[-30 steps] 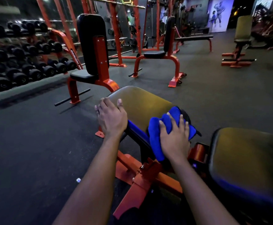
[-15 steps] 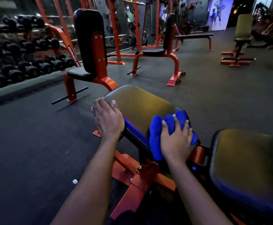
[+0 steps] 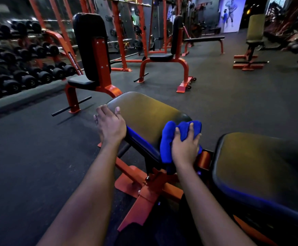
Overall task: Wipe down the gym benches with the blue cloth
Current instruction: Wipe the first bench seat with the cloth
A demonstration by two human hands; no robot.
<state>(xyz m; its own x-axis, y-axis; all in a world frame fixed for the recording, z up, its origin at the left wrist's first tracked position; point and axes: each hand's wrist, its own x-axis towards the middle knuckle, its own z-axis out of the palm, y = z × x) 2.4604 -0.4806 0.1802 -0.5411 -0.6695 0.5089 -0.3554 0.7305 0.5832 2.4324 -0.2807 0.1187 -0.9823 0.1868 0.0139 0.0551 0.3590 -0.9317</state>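
Two grips rest on the near desk (image 3: pixel 144 112) in the head view. The left grip (image 3: pixel 110 126) lies flat over the pad's left edge, fingers loosely together, thumb on top, clasping nothing. The right grip (image 3: pixel 185 150) presses down, fingers curled into the bunched blue cloth (image 3: pixel 167 139), which sits at the pad's near right end, beside a second pad (image 3: pixel 260 166). Dumbbells (image 3: pixel 29 75) line the far left.
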